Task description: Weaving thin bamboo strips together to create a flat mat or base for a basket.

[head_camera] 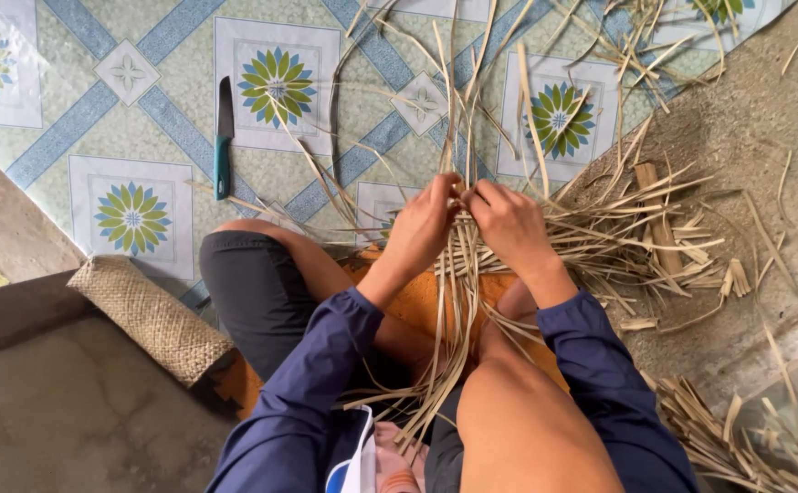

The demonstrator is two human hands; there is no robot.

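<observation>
I sit on the floor with my knees up and a bundle of long dried palm-leaf strips (458, 274) running between my legs. My left hand (425, 224) and my right hand (509, 224) meet over the strips, fingers pinched on them where they cross into a small woven patch (472, 251). Loose strip ends fan out away from me across the patterned floor mat (134, 215). Both arms wear dark blue sleeves.
A knife (224, 137) with a teal handle lies on the mat to the left. A rolled woven mat (148, 315) rests by my left thigh. Cut strip scraps (664, 237) litter the bare concrete to the right, with more at the lower right (737, 438).
</observation>
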